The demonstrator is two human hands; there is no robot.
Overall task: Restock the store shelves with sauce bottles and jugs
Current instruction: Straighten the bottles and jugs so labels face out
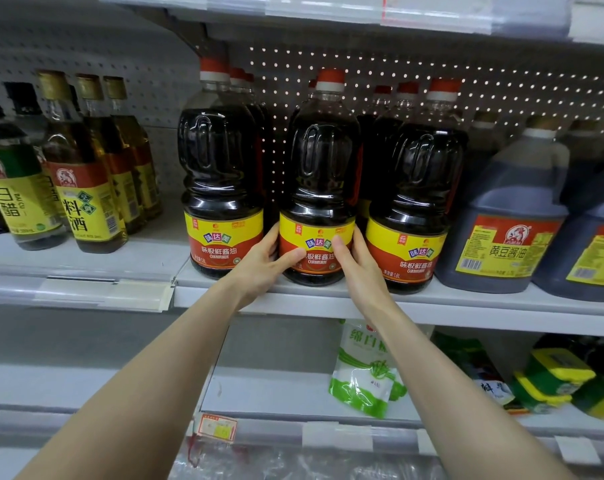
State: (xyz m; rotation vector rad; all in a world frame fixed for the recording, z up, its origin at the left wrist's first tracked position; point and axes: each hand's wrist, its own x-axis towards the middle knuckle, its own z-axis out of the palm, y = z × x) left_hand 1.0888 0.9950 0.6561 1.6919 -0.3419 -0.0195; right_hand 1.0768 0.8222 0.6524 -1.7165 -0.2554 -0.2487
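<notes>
A dark soy sauce jug [323, 174] with a red cap and yellow-red label stands upright at the front of the white shelf [328, 299]. My left hand [264, 263] grips its lower left side, thumb across the label. My right hand [357, 263] grips its lower right side, thumb on the label too. Matching jugs stand close on either side: one to the left [220, 174] and one to the right [421, 188], with more lined up behind them.
Slim yellow-labelled vinegar and cooking wine bottles [85, 168] fill the shelf's left part. Large grey-blue soy jugs [508, 216] stand at the right. On the shelf below lie a green-white pouch [362, 368] and yellow-green packs [557, 375]. Another shelf hangs overhead.
</notes>
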